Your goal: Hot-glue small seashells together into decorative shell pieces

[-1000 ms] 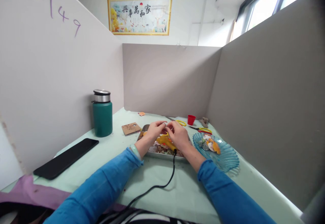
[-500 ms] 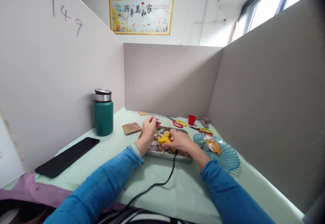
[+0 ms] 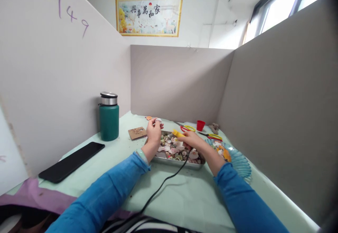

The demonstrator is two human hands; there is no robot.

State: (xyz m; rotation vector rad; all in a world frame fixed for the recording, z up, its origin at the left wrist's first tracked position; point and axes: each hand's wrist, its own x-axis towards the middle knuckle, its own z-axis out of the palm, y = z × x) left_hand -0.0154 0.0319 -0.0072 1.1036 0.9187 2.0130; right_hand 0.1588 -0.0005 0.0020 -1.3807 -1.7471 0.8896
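Note:
My left hand [image 3: 154, 131] is closed on a small whitish piece [image 3: 158, 120], held above the back left corner of a metal tray [image 3: 171, 162]. The tray holds several small shells and pale pieces [image 3: 174, 149]. Over its right side, my right hand [image 3: 192, 139] grips a yellow tool [image 3: 178, 133] whose front points left. A black cord [image 3: 165, 182] runs from beneath that hand down to the near table edge. My right fingers partly hide the tool.
A green bottle [image 3: 109, 120], black phone-like slab [image 3: 72, 162] and brown card [image 3: 137, 133] are on the left. Behind and right are scissors [image 3: 188, 128], more scissors [image 3: 211, 136], a red cup [image 3: 200, 125] and a blue shell-shaped plate [image 3: 241, 162]. Grey partitions [image 3: 179, 81] enclose the table.
My right hand has lifted the yellow tool and moved right, turning it and uncovering more of the tray. My left hand has shifted slightly left and up with the whitish piece.

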